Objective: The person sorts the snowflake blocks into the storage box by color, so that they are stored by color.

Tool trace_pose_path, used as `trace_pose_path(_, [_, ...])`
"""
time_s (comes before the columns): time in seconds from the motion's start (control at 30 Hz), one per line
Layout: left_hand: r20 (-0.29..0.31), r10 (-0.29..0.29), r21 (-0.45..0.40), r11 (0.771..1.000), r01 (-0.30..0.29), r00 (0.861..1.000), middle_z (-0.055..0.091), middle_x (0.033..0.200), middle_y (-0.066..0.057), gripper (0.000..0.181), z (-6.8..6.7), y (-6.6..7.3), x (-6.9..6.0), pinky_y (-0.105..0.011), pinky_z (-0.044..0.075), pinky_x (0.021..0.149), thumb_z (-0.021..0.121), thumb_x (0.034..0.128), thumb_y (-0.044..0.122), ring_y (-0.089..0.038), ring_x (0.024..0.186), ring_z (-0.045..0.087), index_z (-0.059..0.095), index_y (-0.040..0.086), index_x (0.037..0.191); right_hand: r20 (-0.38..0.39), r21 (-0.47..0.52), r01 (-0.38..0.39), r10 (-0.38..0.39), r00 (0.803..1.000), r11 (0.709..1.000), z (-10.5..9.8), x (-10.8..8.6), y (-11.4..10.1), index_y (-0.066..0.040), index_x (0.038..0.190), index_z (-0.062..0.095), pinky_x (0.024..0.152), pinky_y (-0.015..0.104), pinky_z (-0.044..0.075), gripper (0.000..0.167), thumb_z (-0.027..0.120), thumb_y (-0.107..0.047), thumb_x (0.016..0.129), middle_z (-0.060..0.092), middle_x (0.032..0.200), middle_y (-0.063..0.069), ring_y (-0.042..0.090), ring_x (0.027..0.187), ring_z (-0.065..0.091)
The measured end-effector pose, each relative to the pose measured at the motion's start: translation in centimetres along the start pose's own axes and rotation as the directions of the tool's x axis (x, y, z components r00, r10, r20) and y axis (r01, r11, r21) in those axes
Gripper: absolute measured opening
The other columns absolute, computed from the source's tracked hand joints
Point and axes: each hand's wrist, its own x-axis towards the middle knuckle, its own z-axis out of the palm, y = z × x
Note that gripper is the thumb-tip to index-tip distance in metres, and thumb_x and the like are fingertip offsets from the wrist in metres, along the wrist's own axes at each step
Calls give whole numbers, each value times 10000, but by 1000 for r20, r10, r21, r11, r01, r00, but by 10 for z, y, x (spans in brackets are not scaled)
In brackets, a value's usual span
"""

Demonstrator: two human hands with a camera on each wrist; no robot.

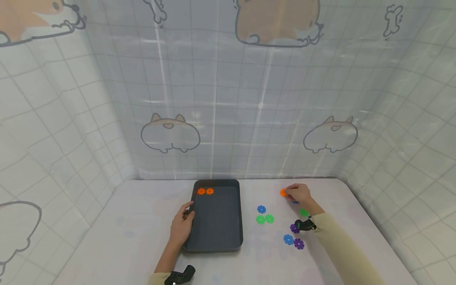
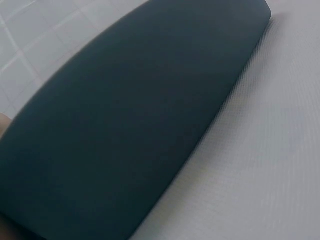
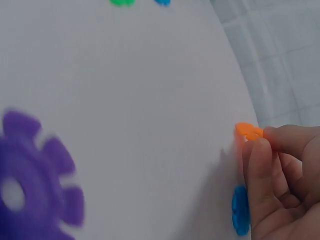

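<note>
My right hand (image 1: 299,192) pinches an orange flower-shaped disc (image 3: 246,130) between thumb and finger, at the back right of the table. A blue disc (image 3: 241,211) lies right beside that hand in the right wrist view. On the left, my left hand (image 1: 181,227) holds the left rim of a dark grey rectangular tray (image 1: 213,225). The tray's outer wall (image 2: 130,100) fills much of the left wrist view, where most of the hand is hidden. Two orange discs, a left one (image 1: 201,191) and a right one (image 1: 209,191), lie side by side in the tray's far left corner.
Right of the tray lie a blue disc (image 1: 261,209) and two touching green discs (image 1: 261,219). Another green disc (image 1: 304,212), purple discs (image 1: 299,244) and a light blue disc (image 1: 288,239) lie near the right forearm. A patterned curtain (image 1: 228,99) hangs behind the white table (image 1: 135,221).
</note>
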Motion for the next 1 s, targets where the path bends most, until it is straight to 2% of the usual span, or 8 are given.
trace_pose_path(0.13, [-9,-2,1,1000,2,1000,557,1291,-220,406,1,0,1,-517,458,850,528,990,179,-341,1091,584,516,145,1394,9,16,-10,10,1000,1000,9,-4,-4,85,1113,648,605,263,518,317,672,-143,895,681,917,151,141,645,628])
trace_pose_path(0.33, [13,-18,-2,1000,18,1000,547,1305,-215,407,1,0,2,-522,451,866,505,1000,188,-335,1100,579,500,164,1406,52,35,-3,1,999,999,28,-12,-14,88,1126,642,633,261,523,339,670,-165,902,661,978,179,171,685,627])
trace_pose_path(0.6, [22,-28,8,1000,28,999,549,1298,-211,403,0,-3,2,-510,451,856,501,1005,195,-322,1085,578,498,166,1407,152,131,8,-28,988,991,54,-23,-31,77,1123,646,688,290,542,304,679,-134,907,678,950,142,182,726,644])
trace_pose_path(1.0, [17,-24,-2,1000,24,1000,542,1308,-213,408,1,-2,2,-513,453,862,501,1005,189,-326,1097,574,496,165,1413,230,208,21,-70,971,978,85,-44,-63,59,1081,672,684,285,545,261,698,-122,896,683,924,141,191,729,653])
